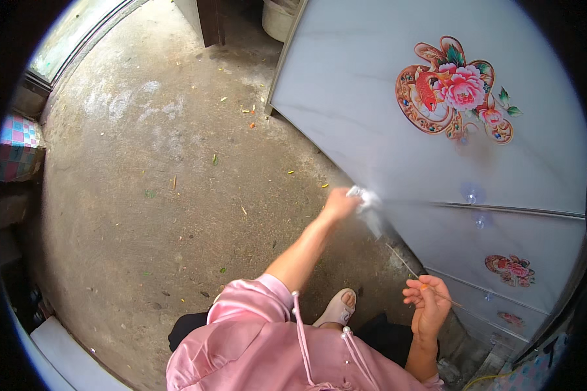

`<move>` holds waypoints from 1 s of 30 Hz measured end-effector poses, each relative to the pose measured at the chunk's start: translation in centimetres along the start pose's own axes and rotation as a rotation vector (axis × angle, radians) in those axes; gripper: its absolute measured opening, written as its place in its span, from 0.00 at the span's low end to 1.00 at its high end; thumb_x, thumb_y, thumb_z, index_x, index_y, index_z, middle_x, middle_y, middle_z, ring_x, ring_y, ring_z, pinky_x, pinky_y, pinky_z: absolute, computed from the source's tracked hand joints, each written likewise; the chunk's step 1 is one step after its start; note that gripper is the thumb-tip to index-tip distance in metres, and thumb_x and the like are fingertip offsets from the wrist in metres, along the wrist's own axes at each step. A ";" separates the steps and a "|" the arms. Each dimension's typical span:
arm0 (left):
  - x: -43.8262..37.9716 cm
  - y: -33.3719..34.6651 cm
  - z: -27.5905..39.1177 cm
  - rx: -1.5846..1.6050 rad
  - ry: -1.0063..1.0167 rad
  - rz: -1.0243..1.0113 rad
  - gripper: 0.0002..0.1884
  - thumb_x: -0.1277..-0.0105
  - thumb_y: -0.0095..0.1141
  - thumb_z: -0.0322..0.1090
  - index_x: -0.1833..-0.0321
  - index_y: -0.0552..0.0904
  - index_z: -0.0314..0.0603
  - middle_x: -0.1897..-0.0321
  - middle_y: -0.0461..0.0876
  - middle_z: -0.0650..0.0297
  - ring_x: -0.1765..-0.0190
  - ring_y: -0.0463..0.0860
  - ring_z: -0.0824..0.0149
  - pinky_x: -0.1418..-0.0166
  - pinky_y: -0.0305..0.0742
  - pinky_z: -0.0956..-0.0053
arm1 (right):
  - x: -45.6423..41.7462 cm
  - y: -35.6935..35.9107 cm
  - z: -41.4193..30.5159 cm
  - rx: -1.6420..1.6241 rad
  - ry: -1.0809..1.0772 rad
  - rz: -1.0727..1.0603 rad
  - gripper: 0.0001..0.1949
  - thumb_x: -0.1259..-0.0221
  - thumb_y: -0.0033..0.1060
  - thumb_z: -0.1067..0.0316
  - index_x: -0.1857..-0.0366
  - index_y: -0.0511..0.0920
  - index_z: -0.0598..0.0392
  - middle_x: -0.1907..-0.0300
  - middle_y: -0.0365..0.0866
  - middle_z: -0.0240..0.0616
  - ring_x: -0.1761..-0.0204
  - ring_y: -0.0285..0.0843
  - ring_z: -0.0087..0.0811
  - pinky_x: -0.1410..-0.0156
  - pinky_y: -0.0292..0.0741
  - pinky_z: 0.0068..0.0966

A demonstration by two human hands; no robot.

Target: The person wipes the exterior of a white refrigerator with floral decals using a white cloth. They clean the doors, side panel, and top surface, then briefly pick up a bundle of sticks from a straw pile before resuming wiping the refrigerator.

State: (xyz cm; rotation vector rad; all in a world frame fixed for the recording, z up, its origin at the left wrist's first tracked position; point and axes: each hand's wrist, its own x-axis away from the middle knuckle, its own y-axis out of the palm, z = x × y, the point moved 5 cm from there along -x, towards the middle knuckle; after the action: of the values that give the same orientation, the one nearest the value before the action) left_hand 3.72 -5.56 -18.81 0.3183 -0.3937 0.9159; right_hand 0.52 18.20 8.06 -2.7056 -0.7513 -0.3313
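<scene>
In front of me, my left hand (341, 203) grips a crumpled white cloth or tissue (368, 199), blurred as if in motion. The cloth is by the lower edge of a pale cabinet (352, 117); whether it touches the panel I cannot tell. Lower right, my right hand (428, 303) pinches a thin stick (406, 264) between thumb and fingers. One end of the stick points up toward the cloth, and the other sticks out past the palm. A decal of a red fish and pink peonies (457, 90) decorates the cabinet's large panel.
Clear round knobs (471, 196) stick out from the cabinet doors and drawers. Bits of leaf and litter lie over the concrete floor (127, 234). A white bucket (279, 19) stands beyond the cabinet. My sandalled foot (340, 308) is below my arms; a tiled block (19, 146) sits at the left.
</scene>
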 end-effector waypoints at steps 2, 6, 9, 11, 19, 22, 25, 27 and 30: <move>0.2 -0.7 -1.4 0.298 0.005 0.146 0.20 0.45 0.62 0.33 0.50 0.82 0.32 0.57 0.86 0.52 0.49 0.84 0.62 0.42 0.76 0.66 | 0.1 0.3 -0.7 -0.017 -0.016 -0.026 0.07 0.30 0.50 0.74 0.56 0.76 0.64 0.64 0.86 0.52 0.70 0.87 0.33 0.69 0.82 0.23; -5.8 -13.0 6.4 0.618 0.420 0.525 0.18 0.32 0.60 0.32 0.42 0.74 0.38 0.54 0.80 0.62 0.55 0.81 0.68 0.51 0.78 0.73 | 0.4 0.0 0.3 0.015 -0.011 -0.049 0.07 0.30 0.49 0.74 0.56 0.77 0.64 0.64 0.86 0.52 0.71 0.86 0.33 0.68 0.82 0.24; -10.4 -19.7 10.1 0.398 0.588 0.766 0.17 0.30 0.54 0.31 0.40 0.72 0.35 0.49 0.79 0.55 0.48 0.80 0.62 0.46 0.77 0.68 | 0.3 -1.0 0.8 0.043 0.015 -0.031 0.07 0.30 0.50 0.74 0.56 0.77 0.64 0.64 0.87 0.52 0.71 0.86 0.32 0.68 0.81 0.23; -11.0 -17.9 8.6 0.266 0.461 0.923 0.17 0.30 0.50 0.30 0.40 0.71 0.33 0.47 0.78 0.51 0.47 0.79 0.57 0.43 0.75 0.64 | 0.2 -1.5 1.0 0.054 0.023 -0.017 0.07 0.30 0.50 0.73 0.57 0.77 0.64 0.64 0.87 0.52 0.71 0.86 0.32 0.68 0.81 0.22; 3.3 7.6 -3.3 -0.299 0.122 -0.174 0.21 0.42 0.60 0.34 0.44 0.81 0.36 0.57 0.85 0.41 0.47 0.83 0.43 0.39 0.75 0.55 | 0.2 -0.3 0.1 0.044 0.010 -0.020 0.07 0.29 0.49 0.73 0.56 0.77 0.64 0.64 0.87 0.51 0.71 0.85 0.31 0.68 0.79 0.22; 2.9 3.1 -2.9 0.070 -0.001 0.308 0.20 0.43 0.63 0.32 0.48 0.83 0.31 0.54 0.85 0.44 0.45 0.84 0.54 0.37 0.74 0.61 | 0.7 -0.8 -0.7 0.031 -0.062 -0.008 0.07 0.28 0.48 0.74 0.55 0.76 0.65 0.64 0.86 0.51 0.71 0.85 0.31 0.67 0.80 0.22; -0.8 -7.1 6.2 0.360 0.339 0.719 0.22 0.34 0.54 0.27 0.37 0.72 0.29 0.43 0.76 0.42 0.44 0.80 0.50 0.42 0.77 0.58 | 1.6 -2.3 0.1 0.022 -0.041 0.013 0.07 0.29 0.48 0.74 0.56 0.76 0.65 0.64 0.86 0.51 0.71 0.85 0.31 0.67 0.80 0.23; 0.2 -9.9 12.1 0.026 0.375 1.003 0.24 0.33 0.53 0.28 0.35 0.67 0.27 0.36 0.66 0.37 0.39 0.75 0.46 0.39 0.75 0.55 | 2.2 -2.6 0.1 0.036 -0.046 0.003 0.07 0.29 0.48 0.74 0.56 0.77 0.65 0.63 0.86 0.50 0.71 0.85 0.31 0.67 0.80 0.23; 1.2 0.8 7.7 -0.146 0.335 0.736 0.30 0.29 0.49 0.32 0.29 0.58 0.22 0.32 0.60 0.34 0.31 0.66 0.42 0.27 0.63 0.56 | 2.1 -2.5 0.0 0.058 -0.061 0.020 0.07 0.29 0.48 0.73 0.56 0.77 0.65 0.64 0.86 0.50 0.71 0.85 0.31 0.67 0.80 0.23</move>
State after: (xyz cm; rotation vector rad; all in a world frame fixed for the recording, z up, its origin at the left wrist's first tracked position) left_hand 2.21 -7.59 -11.40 -0.1362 -0.2625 1.6224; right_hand 0.94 21.23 9.28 -2.6776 -0.7384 -0.2203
